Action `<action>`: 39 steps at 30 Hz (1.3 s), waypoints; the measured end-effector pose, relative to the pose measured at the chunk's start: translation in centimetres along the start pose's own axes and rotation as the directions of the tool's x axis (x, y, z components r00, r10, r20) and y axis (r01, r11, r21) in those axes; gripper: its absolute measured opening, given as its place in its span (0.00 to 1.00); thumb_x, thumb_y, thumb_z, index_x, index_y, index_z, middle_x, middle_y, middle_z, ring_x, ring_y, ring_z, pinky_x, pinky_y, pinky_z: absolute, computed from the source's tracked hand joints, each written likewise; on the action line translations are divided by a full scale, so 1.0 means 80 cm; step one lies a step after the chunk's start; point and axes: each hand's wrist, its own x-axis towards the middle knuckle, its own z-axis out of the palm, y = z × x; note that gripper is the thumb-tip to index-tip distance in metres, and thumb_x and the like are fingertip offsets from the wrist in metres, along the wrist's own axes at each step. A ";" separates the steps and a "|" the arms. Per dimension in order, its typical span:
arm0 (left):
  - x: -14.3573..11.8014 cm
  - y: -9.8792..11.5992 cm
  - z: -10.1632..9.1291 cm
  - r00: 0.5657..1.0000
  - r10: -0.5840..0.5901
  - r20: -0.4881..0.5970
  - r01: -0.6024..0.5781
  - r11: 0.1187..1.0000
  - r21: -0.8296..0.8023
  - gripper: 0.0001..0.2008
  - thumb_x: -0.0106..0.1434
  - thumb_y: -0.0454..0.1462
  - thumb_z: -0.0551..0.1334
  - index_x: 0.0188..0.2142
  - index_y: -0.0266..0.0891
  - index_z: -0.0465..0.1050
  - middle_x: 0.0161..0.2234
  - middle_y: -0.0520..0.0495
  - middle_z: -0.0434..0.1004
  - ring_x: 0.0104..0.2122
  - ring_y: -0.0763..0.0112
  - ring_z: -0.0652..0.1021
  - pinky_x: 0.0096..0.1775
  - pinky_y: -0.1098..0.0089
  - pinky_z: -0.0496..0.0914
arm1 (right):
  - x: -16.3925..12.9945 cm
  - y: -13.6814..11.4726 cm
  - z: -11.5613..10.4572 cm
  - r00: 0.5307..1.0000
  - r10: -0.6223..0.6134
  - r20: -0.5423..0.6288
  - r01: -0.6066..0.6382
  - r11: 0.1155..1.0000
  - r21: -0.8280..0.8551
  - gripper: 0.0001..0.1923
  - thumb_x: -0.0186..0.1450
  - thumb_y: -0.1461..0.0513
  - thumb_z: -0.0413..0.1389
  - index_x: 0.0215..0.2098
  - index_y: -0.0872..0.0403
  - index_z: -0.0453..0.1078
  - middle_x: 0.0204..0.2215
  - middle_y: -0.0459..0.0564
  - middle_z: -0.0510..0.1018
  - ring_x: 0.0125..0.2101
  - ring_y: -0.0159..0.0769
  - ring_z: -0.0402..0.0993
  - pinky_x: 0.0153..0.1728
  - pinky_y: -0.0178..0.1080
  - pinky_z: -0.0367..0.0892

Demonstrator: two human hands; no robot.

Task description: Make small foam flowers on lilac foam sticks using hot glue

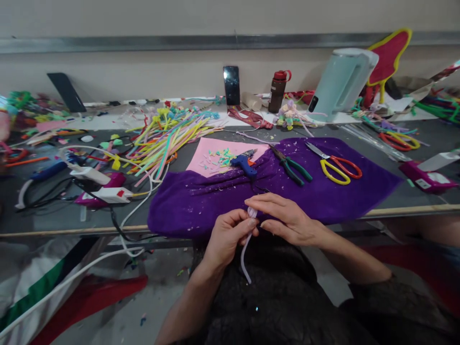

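Just in front of the table edge, my left hand (232, 235) pinches a lilac pipe cleaner (245, 261) between thumb and fingers. Its upper end is bunched into a small looped head, and the stem hangs down below the hand. My right hand (283, 218) has its fingers stretched out over that head, fingertips at its top and thumb apart. Beyond the hands, a purple cloth (215, 206) covers the table's front. On it lie a blue glue gun (245, 166), green-handled pliers (293, 166) and scissors (334, 165) with red and yellow handles.
Coloured clippings lie on a pink sheet (196, 158). Behind are a pile of pipe cleaners (168, 139), a propped phone (231, 85), a bottle (278, 91) and a kettle (339, 84). Power strips (104, 194) and a white cable (138, 208) are at the left.
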 end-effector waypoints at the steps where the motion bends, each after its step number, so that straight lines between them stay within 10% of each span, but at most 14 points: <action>1: 0.000 0.000 0.000 1.000 0.002 -0.002 -0.002 1.000 -0.003 0.10 0.51 0.41 0.65 0.24 0.35 0.69 0.19 0.51 0.72 0.14 0.83 0.61 0.17 0.77 0.52 | 0.000 0.001 0.001 1.000 -0.002 -0.001 0.002 1.000 0.003 0.24 0.65 0.62 0.48 0.59 0.51 0.54 0.52 0.54 0.66 0.52 0.38 0.62 0.51 0.45 0.61; 19: 0.000 0.004 -0.004 0.995 -0.069 0.068 0.071 0.997 -0.034 0.09 0.52 0.38 0.65 0.23 0.34 0.70 0.16 0.52 0.71 0.12 0.85 0.58 0.15 0.78 0.47 | 0.007 0.009 -0.004 0.991 0.128 -0.043 -0.112 0.957 0.269 0.21 0.62 0.60 0.54 0.53 0.51 0.63 0.45 0.52 0.70 0.40 0.35 0.68 0.39 0.39 0.67; 39: 0.012 0.021 -0.009 0.983 -0.071 0.169 0.087 0.992 -0.092 0.10 0.57 0.39 0.60 0.25 0.33 0.74 0.13 0.52 0.67 0.14 0.81 0.64 0.19 0.77 0.52 | 0.041 0.028 -0.015 1.000 -0.001 -0.005 0.003 0.884 0.468 0.16 0.59 0.64 0.57 0.46 0.56 0.69 0.37 0.51 0.70 0.35 0.30 0.68 0.35 0.35 0.65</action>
